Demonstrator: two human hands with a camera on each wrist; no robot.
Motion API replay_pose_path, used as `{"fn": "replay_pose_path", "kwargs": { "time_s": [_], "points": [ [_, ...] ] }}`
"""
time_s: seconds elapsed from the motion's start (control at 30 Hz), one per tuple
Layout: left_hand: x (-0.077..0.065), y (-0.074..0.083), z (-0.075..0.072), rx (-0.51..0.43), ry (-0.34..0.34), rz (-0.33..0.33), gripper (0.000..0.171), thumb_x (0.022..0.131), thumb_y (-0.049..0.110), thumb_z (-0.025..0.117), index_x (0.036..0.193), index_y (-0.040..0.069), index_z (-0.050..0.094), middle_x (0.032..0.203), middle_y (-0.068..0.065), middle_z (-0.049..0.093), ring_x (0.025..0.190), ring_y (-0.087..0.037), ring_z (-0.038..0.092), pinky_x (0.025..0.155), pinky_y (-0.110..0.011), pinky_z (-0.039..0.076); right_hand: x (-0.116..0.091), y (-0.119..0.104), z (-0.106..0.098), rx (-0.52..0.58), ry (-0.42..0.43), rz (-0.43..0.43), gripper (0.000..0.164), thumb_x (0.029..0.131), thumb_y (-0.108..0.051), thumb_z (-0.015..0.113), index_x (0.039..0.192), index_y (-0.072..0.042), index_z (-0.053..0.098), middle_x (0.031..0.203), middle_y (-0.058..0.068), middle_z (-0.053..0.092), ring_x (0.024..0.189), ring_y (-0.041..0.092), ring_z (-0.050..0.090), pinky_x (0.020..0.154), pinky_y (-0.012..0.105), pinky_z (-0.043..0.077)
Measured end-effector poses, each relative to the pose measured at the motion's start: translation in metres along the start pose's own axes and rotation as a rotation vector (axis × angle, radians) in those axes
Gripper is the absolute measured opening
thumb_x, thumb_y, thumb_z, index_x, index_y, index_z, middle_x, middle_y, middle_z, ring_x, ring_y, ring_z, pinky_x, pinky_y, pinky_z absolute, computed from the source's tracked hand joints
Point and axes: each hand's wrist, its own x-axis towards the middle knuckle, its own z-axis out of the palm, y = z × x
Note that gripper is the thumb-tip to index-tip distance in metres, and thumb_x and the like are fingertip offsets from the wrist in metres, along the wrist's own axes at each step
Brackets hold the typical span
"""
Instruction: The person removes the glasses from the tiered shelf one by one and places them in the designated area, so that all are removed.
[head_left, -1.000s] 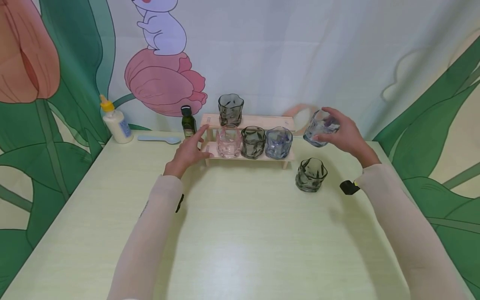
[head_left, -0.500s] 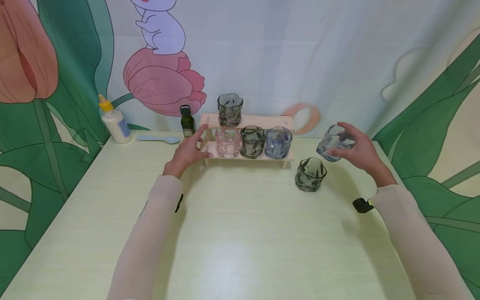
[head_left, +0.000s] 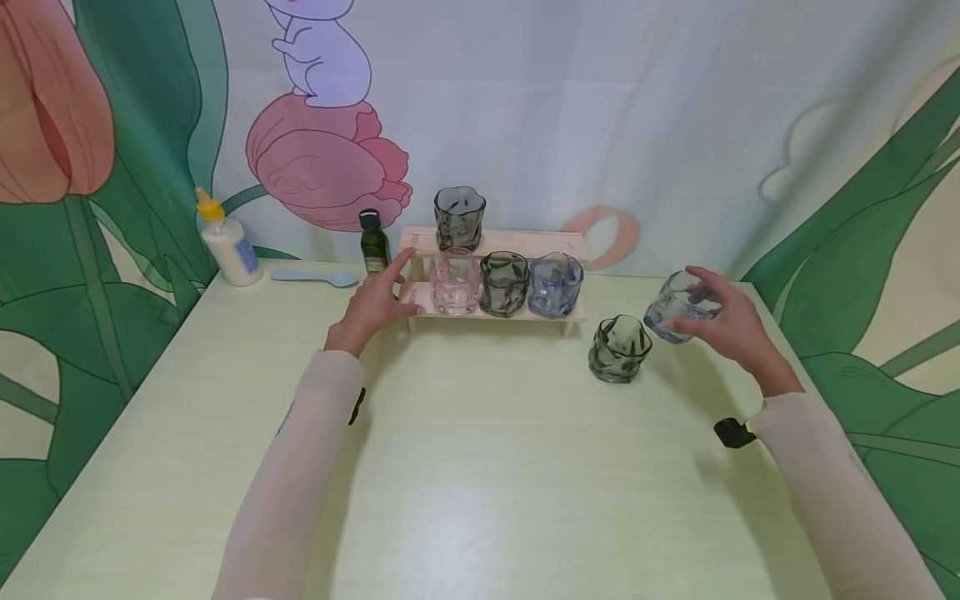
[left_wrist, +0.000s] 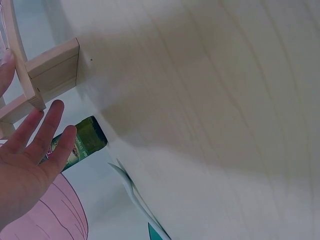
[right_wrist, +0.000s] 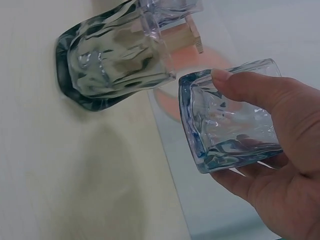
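Note:
A clear bluish glass (head_left: pixel 671 307) is gripped between the thumb and fingers of my right hand (head_left: pixel 731 325), tilted and above the table in the right wrist view. Just left of it a grey-green glass (head_left: pixel 619 350) stands on the table. My left hand (head_left: pixel 375 302) rests with spread fingers at the left end of a two-step wooden rack (head_left: pixel 525 242). On the rack's lower step sit a pink glass (head_left: pixel 455 285), a dark grey glass (head_left: pixel 505 285) and a blue glass (head_left: pixel 556 287). The upper step bears a smoky grey glass (head_left: pixel 460 218) at its left.
A dark green bottle (head_left: pixel 373 242) stands right behind my left hand. Farther left lie a pale blue spoon (head_left: pixel 315 277) and a white glue bottle (head_left: pixel 231 250) with a yellow tip. A printed curtain (head_left: pixel 525 117) hangs along the table's back edge.
My right hand has carried the clear bluish glass to the right and nearer to me, away from the rack and lower in view. The left hand stays at the rack.

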Motion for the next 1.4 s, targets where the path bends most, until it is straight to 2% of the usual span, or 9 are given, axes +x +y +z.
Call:
{"fn": "replay_pose_path", "kwargs": {
  "time_s": [0.4,0.67,0.8,1.07,1.4],
  "points": [
    [-0.001,0.002,-0.002,-0.003,-0.011,-0.01,0.099,0.087,0.02,0.079,0.16,0.036,0.013,0.14,-0.019,0.053,0.109,-0.038,0.063,0.094,-0.056,0.049,-0.009,0.019,0.012,-0.001,-0.02,0.031,0.089,0.086,-0.028,0.08,0.158,-0.018,0.029,0.142,0.026,0.049,0.128,0.044,0.046,0.096,0.06,0.041],
    [-0.001,0.002,-0.002,0.002,-0.01,-0.007,0.099,0.087,0.02,0.079,0.16,0.035,0.014,0.14,-0.019,0.054,0.108,-0.038,0.063,0.094,-0.056,0.049,-0.014,0.025,0.026,0.01,-0.034,0.013,0.088,0.084,-0.022,0.082,0.157,-0.015,0.032,0.139,0.028,0.05,0.128,0.046,0.046,0.095,0.061,0.04],
    [-0.001,0.002,-0.002,0.003,-0.01,-0.006,0.098,0.087,0.021,0.079,0.16,0.035,0.015,0.14,-0.019,0.054,0.108,-0.038,0.063,0.094,-0.056,0.049,-0.015,0.028,0.031,0.011,-0.045,0.016,0.087,0.084,-0.02,0.081,0.157,-0.014,0.033,0.143,0.029,0.048,0.131,0.048,0.043,0.098,0.063,0.04],
    [-0.002,0.003,-0.003,0.002,-0.007,-0.001,0.098,0.087,0.021,0.079,0.16,0.034,0.015,0.14,-0.019,0.054,0.108,-0.038,0.064,0.093,-0.056,0.049,-0.016,0.031,0.037,-0.019,-0.055,0.026,0.089,0.083,-0.017,0.082,0.157,-0.013,0.032,0.147,0.03,0.044,0.135,0.05,0.039,0.102,0.067,0.036],
    [-0.001,0.002,-0.002,-0.011,-0.011,-0.009,0.099,0.087,0.02,0.078,0.16,0.036,0.014,0.142,-0.019,0.053,0.109,-0.038,0.063,0.095,-0.057,0.049,-0.02,0.036,0.045,-0.017,-0.058,0.02,0.09,0.081,-0.012,0.083,0.156,-0.009,0.033,0.144,0.032,0.045,0.134,0.052,0.039,0.103,0.068,0.034]
  ]
}}
